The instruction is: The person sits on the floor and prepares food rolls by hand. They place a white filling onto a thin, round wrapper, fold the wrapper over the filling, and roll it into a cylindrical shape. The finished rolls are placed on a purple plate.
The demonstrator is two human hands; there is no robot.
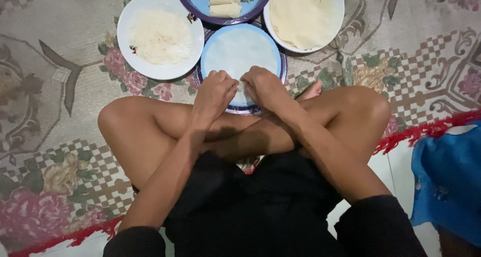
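A thin, pale round wrapper (235, 51) lies flat on a blue plate with a purple rim (208, 44) just beyond my crossed legs. My left hand (216, 91) and my right hand (264, 86) rest side by side on the wrapper's near edge, fingers curled over it and pinching it. What lies under the fingers is hidden.
A white plate of shredded white filling (160, 35) sits at the left. Another blue plate (198, 1) holds rolled wrappers (225, 4) at the top. A white plate with a stack of pale wrappers (303, 16) is at the top right. Patterned carpet (55, 86) lies all around, with blue cloth (448, 177) at right.
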